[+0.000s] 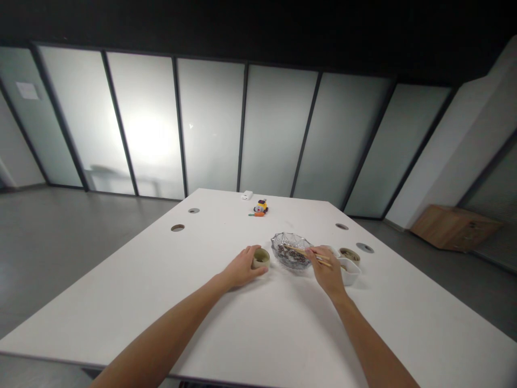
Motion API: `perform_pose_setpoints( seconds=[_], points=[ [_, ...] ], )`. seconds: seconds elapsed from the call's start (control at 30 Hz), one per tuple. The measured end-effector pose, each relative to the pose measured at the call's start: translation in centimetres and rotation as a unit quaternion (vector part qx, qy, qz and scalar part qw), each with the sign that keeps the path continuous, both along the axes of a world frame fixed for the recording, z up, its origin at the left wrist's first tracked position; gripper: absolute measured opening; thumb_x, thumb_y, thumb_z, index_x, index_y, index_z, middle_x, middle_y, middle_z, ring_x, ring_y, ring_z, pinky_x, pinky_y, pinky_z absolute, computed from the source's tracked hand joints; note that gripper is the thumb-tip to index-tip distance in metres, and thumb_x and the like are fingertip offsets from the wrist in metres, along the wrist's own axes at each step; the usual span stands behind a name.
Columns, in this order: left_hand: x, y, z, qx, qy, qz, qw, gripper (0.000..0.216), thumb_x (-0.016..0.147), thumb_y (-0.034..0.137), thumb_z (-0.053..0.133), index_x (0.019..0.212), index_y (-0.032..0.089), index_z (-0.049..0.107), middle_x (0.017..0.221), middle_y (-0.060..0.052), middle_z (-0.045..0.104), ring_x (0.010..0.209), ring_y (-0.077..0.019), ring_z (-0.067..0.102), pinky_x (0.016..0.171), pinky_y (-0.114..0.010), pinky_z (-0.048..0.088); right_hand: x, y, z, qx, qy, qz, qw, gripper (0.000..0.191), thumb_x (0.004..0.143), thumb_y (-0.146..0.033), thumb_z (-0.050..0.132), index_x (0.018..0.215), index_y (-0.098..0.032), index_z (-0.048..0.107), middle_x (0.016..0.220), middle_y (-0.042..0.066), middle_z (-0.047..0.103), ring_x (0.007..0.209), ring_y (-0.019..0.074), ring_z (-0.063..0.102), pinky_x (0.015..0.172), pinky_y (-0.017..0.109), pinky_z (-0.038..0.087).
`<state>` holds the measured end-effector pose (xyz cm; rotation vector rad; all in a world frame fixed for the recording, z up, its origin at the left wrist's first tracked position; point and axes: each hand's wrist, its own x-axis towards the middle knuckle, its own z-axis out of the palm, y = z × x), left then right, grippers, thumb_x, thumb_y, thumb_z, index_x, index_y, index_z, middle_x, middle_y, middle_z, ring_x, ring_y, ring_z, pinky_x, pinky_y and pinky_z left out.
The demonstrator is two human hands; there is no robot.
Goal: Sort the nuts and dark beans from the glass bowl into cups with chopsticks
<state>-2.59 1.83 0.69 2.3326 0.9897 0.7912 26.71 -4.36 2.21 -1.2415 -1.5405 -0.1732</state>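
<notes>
My left hand (241, 268) is wrapped round a small olive-green cup (261, 258) standing on the white table (226, 318). To its right sits a cut-glass bowl (291, 250) with dark pieces in it. My right hand (326, 269) grips a pair of wooden chopsticks (301, 251) whose tips reach into the glass bowl. Just right of that hand is a white dish (350, 271), partly hidden by my fingers, and beyond it a second small olive-green cup (349, 255).
A small colourful toy (260, 207) and a white box (246, 195) lie at the table's far edge. Round cable holes (177, 228) dot the tabletop. Frosted glass panels line the back wall. A wooden cabinet (454, 226) stands on the floor at right.
</notes>
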Motion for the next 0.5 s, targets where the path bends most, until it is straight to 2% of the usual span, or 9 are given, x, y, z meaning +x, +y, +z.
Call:
perform_pose_setpoints(
  seconds=[0.27, 0.5],
  points=[
    [0.01, -0.10, -0.01, 0.002, -0.012, -0.001, 1.000, 0.063, 0.090, 0.044, 0.074, 0.145, 0.023, 0.051, 0.138, -0.014, 0.063, 0.126, -0.0322, 0.061, 0.110, -0.047, 0.047, -0.17, -0.06, -0.01, -0.028, 0.066, -0.014, 0.997, 0.051, 0.099, -0.066, 0.053, 0.081, -0.023, 0.075, 0.080, 0.007, 0.076, 0.075, 0.0239, 0.071, 0.073, 0.038, 0.055],
    [-0.04, -0.12, 0.10, 0.000, -0.012, -0.001, 1.000, 0.064, 0.089, 0.044, 0.074, 0.145, 0.023, 0.051, 0.137, -0.014, 0.064, 0.126, -0.0321, 0.061, 0.110, -0.048, 0.047, -0.44, -0.42, 0.65, -0.025, 0.025, -0.019, 0.999, 0.057, 0.097, -0.071, 0.051, 0.078, -0.024, 0.075, 0.078, 0.008, 0.076, 0.077, 0.0249, 0.070, 0.072, 0.037, 0.053]
  ],
)
